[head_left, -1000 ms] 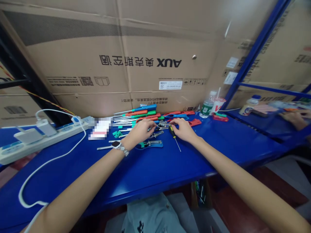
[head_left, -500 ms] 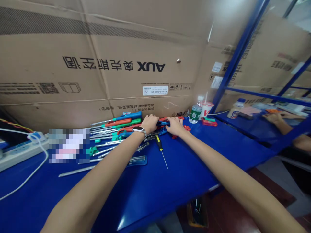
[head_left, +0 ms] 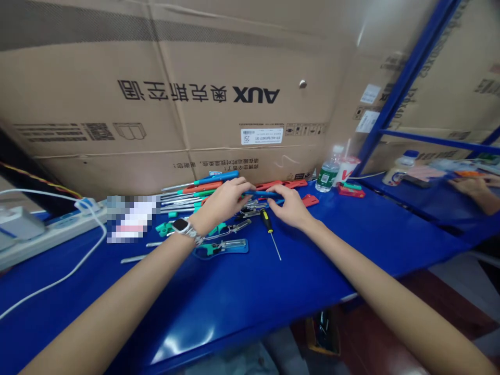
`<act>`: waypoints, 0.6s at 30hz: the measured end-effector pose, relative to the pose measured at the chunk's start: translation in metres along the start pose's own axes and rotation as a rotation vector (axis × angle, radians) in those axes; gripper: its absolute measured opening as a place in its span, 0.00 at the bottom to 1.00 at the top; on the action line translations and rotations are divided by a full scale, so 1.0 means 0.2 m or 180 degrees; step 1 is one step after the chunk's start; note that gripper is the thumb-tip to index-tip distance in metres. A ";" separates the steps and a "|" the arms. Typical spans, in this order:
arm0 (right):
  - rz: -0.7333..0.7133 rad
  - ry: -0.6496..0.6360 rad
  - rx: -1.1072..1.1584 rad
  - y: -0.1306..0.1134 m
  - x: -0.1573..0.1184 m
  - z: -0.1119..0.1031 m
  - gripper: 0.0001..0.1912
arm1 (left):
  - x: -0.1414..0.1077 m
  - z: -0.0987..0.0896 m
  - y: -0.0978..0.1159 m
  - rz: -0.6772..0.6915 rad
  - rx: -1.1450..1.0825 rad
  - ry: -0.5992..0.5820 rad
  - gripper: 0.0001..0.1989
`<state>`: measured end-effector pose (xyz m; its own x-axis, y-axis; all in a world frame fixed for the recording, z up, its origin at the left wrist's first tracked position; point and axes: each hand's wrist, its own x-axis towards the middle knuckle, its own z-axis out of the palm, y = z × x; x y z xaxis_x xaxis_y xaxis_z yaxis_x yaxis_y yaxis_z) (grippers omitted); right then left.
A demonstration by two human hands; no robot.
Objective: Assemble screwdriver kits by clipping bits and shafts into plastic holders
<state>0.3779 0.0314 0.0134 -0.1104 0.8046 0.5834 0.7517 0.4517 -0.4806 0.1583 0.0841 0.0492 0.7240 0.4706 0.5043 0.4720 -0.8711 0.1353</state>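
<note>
Both hands are over the middle of the blue table, holding a blue plastic piece (head_left: pixel 262 194) between them. My left hand (head_left: pixel 226 202), with a watch on its wrist, is closed on its left end. The right end is pinched by my right hand (head_left: pixel 289 206). Left of the hands lie several tools with metal shafts and blue, red and green handles (head_left: pixel 216 178). Red plastic pieces (head_left: pixel 310 200) rest beyond and beside my right hand. A black and yellow screwdriver (head_left: pixel 267 221) lies nearer me. A clear blue piece with metal parts (head_left: pixel 234 246) is below my left hand.
A water bottle (head_left: pixel 327 172), a paper cup (head_left: pixel 347 170) and a red box (head_left: pixel 351 190) stand at the right. On the left is a power strip (head_left: pixel 62 226) with a white cable. Cardboard (head_left: pixel 195 120) walls the back. Another person's hand (head_left: pixel 471 186) shows far right.
Both hands have lifted the blue piece a little off the pile and hold it level. The view has shifted, so the table things sit further right.
</note>
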 end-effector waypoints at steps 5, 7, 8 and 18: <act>-0.0256 -0.0456 0.0522 -0.28 -0.11 0.14 0.15 | -0.42 -0.12 0.01 -0.0112 -0.0482 0.0188 0.13; -0.0499 -0.0573 0.0604 -0.36 -0.13 0.19 0.17 | -0.55 -0.15 0.00 -0.0297 -0.0632 0.0245 0.13; -0.0607 -0.0630 0.0607 -0.39 -0.14 0.21 0.18 | -0.60 -0.16 -0.01 -0.0413 -0.0724 0.0268 0.13; -0.0632 -0.0784 0.0202 -0.37 -0.18 0.25 0.15 | -0.73 -0.20 -0.02 -0.0895 -0.1215 0.0050 0.16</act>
<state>0.2939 -0.0124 -0.0052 -0.4107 0.7639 0.4978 0.6585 0.6261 -0.4176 0.0302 0.0135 0.0091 0.5855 0.6959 0.4158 0.4279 -0.7009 0.5706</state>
